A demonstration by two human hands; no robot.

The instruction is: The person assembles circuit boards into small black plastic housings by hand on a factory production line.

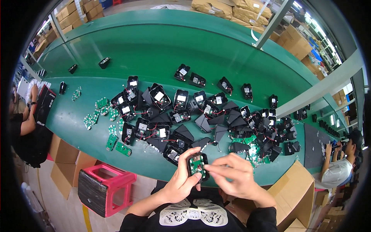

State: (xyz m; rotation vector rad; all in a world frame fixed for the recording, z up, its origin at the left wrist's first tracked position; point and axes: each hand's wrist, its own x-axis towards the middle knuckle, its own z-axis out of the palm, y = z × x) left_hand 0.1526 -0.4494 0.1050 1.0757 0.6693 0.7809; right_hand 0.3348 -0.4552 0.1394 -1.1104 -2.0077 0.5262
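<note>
In front of my chest, my left hand (184, 177) is wrapped round a black plastic housing (206, 176) whose open side faces up. Inside that housing lies a green circuit board (197, 162) with light parts along its edges; my left thumb presses on its lower edge. My right hand (234, 174) is at the right side of the board, thumb and forefinger pinched together at its edge. Whatever sits between those fingertips is too small to make out. Beyond my hands, several black housings (160, 132) with red wires and white-labelled parts crowd the green table (81, 131).
Loose green boards lie left (111, 142) and right (253, 150) of the housings. More housings (197, 79) stand in a row on the far green surface. A pink stool (123, 185) and an open carton (290, 189) flank me. Other people sit at both ends.
</note>
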